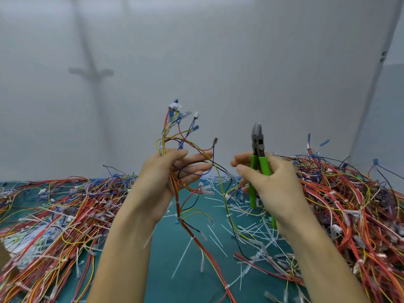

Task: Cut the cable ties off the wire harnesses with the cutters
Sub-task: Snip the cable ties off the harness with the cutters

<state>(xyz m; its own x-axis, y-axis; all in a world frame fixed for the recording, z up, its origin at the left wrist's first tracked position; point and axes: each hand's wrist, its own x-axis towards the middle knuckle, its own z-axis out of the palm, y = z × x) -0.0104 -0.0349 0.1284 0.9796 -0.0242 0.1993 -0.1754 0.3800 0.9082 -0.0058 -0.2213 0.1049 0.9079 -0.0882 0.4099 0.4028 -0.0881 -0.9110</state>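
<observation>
- Holding a wire harness up in the left hand, approx. mid-view: thumb lies over the wires, other fingers stretch out twd the right.
- Harness plugs fan out above that hand. The rest hangs down to the green mat btwn our forearms.
- Our right hand grips the cutters by the green handles, fingers curled round them. Jaws point up, look closed, w/ nothing in them.
- Cutter head stands near the harness top but apart from it. One stray wire reaches twd the right fingers; we can't tell if it touches.
- Loose white cable ties lie scattered on the mat, thickest below and behind the right hand.
- We see a big wire pile on the left and a wire heap on the right, both red, yellow and blue.
- Grey wall behind.
</observation>
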